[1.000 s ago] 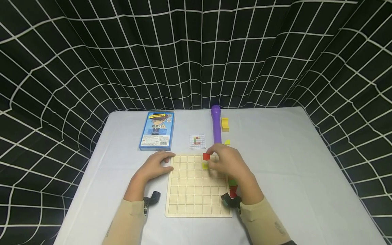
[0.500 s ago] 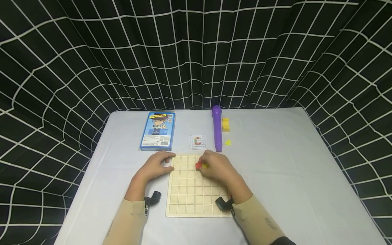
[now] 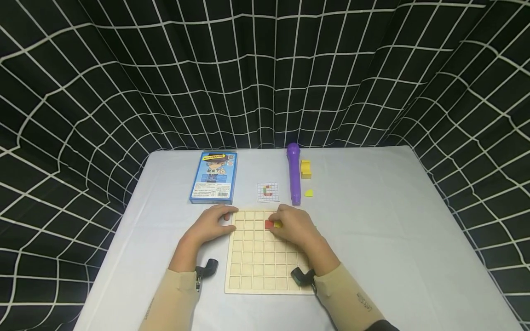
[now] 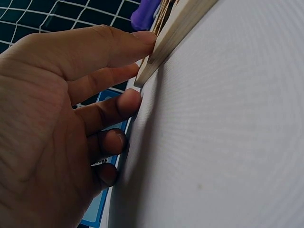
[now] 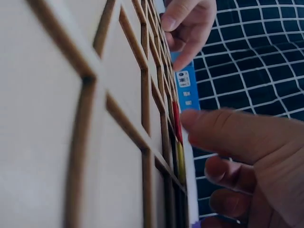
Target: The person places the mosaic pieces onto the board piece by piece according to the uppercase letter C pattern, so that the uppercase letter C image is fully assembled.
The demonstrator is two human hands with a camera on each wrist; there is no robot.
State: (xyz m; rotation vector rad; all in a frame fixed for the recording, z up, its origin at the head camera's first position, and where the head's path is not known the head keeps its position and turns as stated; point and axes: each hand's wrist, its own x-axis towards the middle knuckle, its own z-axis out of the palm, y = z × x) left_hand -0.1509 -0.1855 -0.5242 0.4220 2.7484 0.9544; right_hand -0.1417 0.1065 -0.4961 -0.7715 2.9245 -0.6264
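Observation:
A wooden grid board (image 3: 247, 257) lies flat on the table. My right hand (image 3: 295, 225) reaches over its far part, with thumb and index finger pinching a red square tile (image 3: 268, 225) low at a cell. Directly right of it a yellow tile (image 3: 278, 225) sits in the board, partly covered by my fingers. The right wrist view has the thumb tip right by the red tile (image 5: 177, 121), in line with the yellow tile (image 5: 181, 161). My left hand (image 3: 211, 224) touches the board's far left corner and left edge with index fingertip and thumb, its other fingers loosely bent.
Beyond the board lies a small printed card (image 3: 267, 192) with a coloured grid pattern. A blue box (image 3: 214, 177) lies at the back left. Right of the card are a purple microphone-shaped stick (image 3: 294, 174), a yellow notched block (image 3: 306, 169) and a small yellow piece (image 3: 308, 193).
My right hand has carried the red tile left and nearer, from above the board's far edge to beside the yellow tile, then lowered it slightly. The left hand has stayed at the corner.

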